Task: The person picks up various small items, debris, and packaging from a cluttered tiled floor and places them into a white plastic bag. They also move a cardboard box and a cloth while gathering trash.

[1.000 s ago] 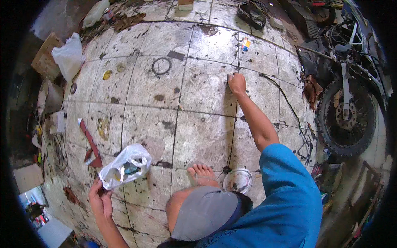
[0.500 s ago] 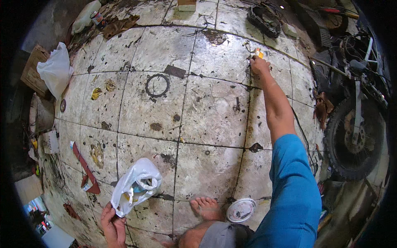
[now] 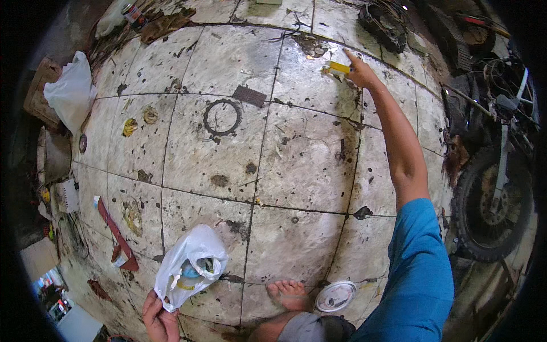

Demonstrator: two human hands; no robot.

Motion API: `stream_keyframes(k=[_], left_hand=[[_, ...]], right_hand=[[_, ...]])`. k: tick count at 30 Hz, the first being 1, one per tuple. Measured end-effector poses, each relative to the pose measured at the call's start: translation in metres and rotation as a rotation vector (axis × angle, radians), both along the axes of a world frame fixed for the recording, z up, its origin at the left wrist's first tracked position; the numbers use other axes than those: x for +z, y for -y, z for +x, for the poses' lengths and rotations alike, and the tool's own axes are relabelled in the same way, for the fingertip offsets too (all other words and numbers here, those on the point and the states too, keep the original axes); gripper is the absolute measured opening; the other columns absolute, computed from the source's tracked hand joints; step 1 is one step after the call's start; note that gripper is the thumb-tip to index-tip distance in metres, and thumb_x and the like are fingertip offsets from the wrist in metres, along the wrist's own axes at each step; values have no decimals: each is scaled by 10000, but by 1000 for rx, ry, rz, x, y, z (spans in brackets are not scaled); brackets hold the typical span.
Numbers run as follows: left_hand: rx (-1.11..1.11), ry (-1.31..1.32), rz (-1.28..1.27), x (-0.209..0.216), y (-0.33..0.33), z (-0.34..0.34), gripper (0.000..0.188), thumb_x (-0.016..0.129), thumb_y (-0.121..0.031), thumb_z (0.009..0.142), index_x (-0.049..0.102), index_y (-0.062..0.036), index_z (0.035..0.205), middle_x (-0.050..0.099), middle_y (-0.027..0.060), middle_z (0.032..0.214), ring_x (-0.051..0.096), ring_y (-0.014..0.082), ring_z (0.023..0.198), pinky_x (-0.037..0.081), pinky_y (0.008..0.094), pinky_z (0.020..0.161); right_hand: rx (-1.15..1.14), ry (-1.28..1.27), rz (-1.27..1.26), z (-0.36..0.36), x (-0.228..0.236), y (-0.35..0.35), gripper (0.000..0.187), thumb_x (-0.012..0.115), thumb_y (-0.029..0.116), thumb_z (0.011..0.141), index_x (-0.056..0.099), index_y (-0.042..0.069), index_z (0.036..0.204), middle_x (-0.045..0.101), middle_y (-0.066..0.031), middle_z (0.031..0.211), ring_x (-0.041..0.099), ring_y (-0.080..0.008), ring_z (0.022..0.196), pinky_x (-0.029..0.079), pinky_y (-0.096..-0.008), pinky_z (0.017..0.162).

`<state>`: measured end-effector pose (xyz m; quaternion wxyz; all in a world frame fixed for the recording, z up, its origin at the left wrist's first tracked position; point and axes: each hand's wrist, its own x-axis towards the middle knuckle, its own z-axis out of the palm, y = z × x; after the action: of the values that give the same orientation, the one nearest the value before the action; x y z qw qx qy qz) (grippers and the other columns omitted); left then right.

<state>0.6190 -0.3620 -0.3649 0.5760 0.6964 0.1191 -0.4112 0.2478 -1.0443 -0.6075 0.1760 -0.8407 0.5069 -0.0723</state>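
My right hand [image 3: 363, 72] is stretched far out over the tiled floor, closed on a small yellow packet [image 3: 340, 67] that sticks out to the left. One finger points away from it, and loose scraps lie close by. My left hand [image 3: 159, 319], low at the left, pinches the edge of a white plastic bag [image 3: 191, 251]. The bag's mouth gapes, and something blue and something yellow show inside; I cannot make out what they are. Beside my bare foot lies a round white lid [image 3: 335, 296] with dark smears.
A toothed ring [image 3: 207, 118] and a dark flat plate [image 3: 249, 96] lie mid-floor. Left are a dark red strip-like piece [image 3: 115, 231] and another white bag [image 3: 73, 94]. A motorcycle wheel [image 3: 460, 211] stands at right; a can [image 3: 133, 16] sits far left.
My right hand has turned, so the yellow packet now points left instead of away from me. The bag in my left hand shows more of its contents. The whole view has shifted slightly.
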Motion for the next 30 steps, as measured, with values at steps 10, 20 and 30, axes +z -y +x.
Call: stream_keyframes(k=[10,20,30], left_hand=[[-72,-76,-129,-6,-11,-13,502,586,-147,894,505,88,1330,655,147,1174,650,203,964,517,300,754],[85,8,-170,-5,-24,-39,419,587,-140,910,545,37,1287,635,64,1155,588,154,929,432,285,659],[40,58,-258,-18,-30,-66,376,591,-147,929,558,5,1271,651,53,1124,591,118,909,427,261,667]], right_hand=[[-67,-271,-145,29,-7,-72,292,654,189,818,657,73,1086,691,-225,985,661,-419,976,527,-497,857],[285,643,97,130,91,-276,211,644,54,873,676,57,1082,712,-164,1002,697,-299,885,534,-384,777],[659,259,198,236,62,-602,386,656,121,772,602,-18,1128,612,-152,1049,580,-332,1009,495,-458,898]])
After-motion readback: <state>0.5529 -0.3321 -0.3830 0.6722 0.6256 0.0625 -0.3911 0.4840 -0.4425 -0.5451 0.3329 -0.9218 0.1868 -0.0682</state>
